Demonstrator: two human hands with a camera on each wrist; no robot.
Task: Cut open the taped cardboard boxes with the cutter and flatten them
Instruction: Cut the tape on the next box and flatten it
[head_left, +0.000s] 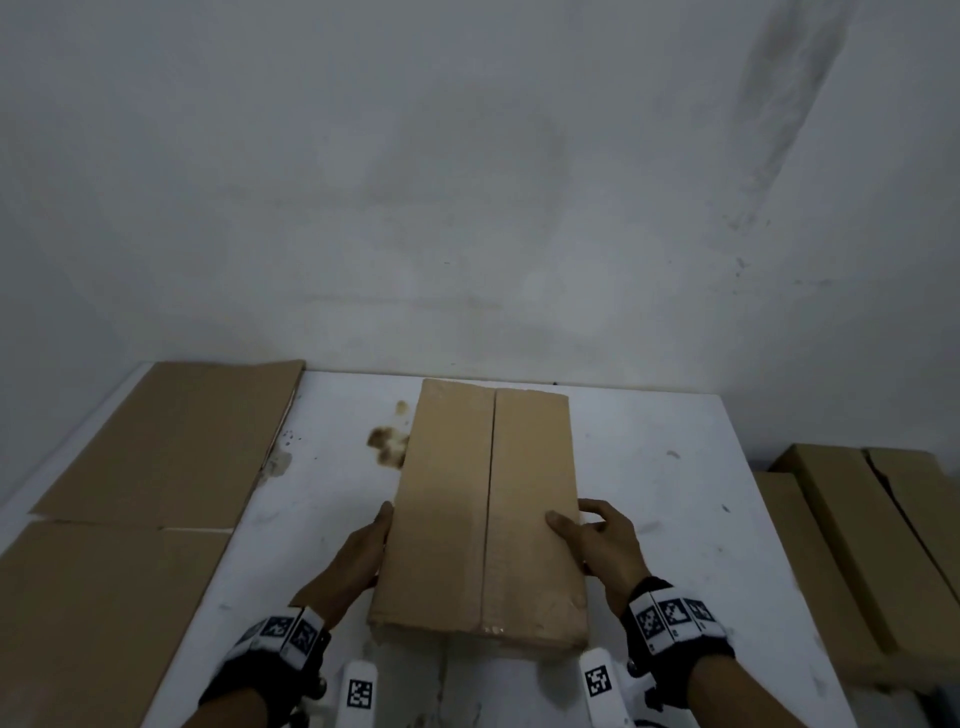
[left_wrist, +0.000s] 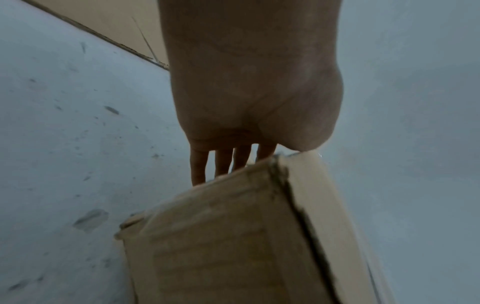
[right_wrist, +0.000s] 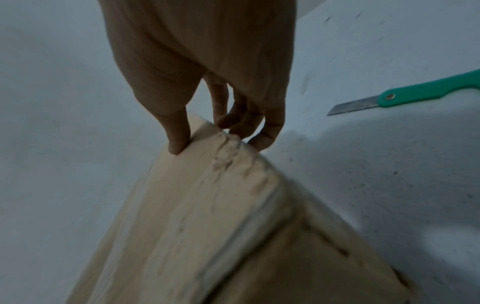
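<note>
A plain storeroom or packing area is suggested: a stained white counter (head_left: 649, 467) against a bare wall (head_left: 467, 182), flattened cardboard (head_left: 156, 467) left of the grip, stacked boxes (head_left: 857, 545) right.

Dim rm: stained white table (head_left: 649, 467) against scuffed grey-white wall (head_left: 467, 182), brown stain (head_left: 387, 444) on top.
</note>
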